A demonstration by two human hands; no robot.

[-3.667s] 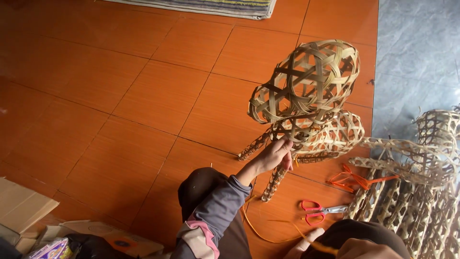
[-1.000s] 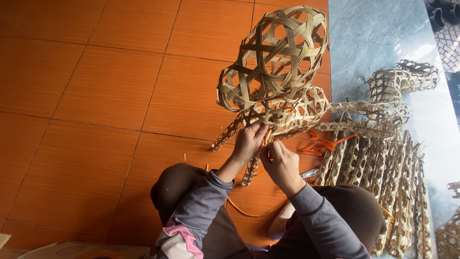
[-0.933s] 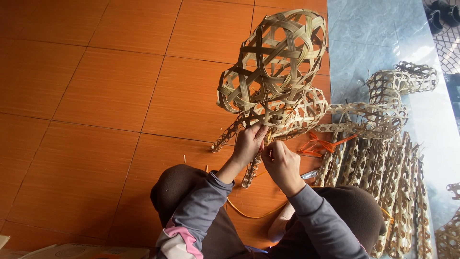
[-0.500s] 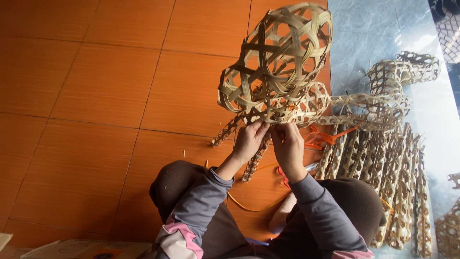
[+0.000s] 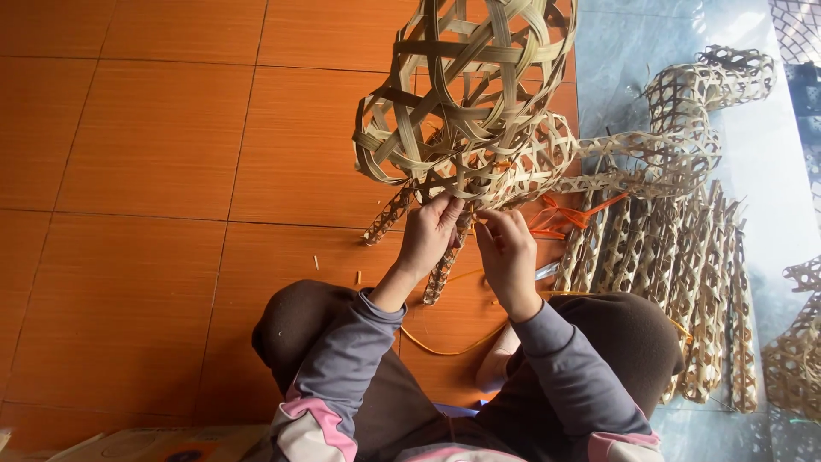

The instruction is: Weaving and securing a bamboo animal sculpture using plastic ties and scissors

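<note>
A: Hands first. Left?

B: Left hand (image 5: 430,235) is up at the lower edge of the woven bamboo ball (image 5: 462,94), fingers curled and pinching the strips where the open weave ends. Closed on the weave.

A: Right?

B: Right hand (image 5: 509,252) just beside it, fingers bent in, tips on the same edge of the ball. Gripping strips too, though I cannot tell exactly which one.

A: Where's the ball?

B: Held up off the floor in front of the person, above both hands, open hexagon weave. Loose woven tails (image 5: 389,216) hang from its base, one running down below the left hand.

A: Behind it?

B: A second, finer woven piece (image 5: 547,158) touching the ball's right side, and it stretches right into a long lattice arm (image 5: 684,120) over the pale floor.

A: Floor stuff?

B: Orange tile floor (image 5: 154,154) on the left, grey-blue floor to the right. A row of woven bamboo strips (image 5: 684,274) lies side by side right of the right hand. Orange cord (image 5: 573,214) near them, another orange strand (image 5: 445,346) curving between the knees. Scissors (image 5: 547,270) partly hidden behind the right hand, only a bit showing.

A: Person?

B: Seated, dark trousers, grey sleeves (image 5: 342,376) with pink trim. Cardboard (image 5: 145,443) at bottom left edge.
</note>
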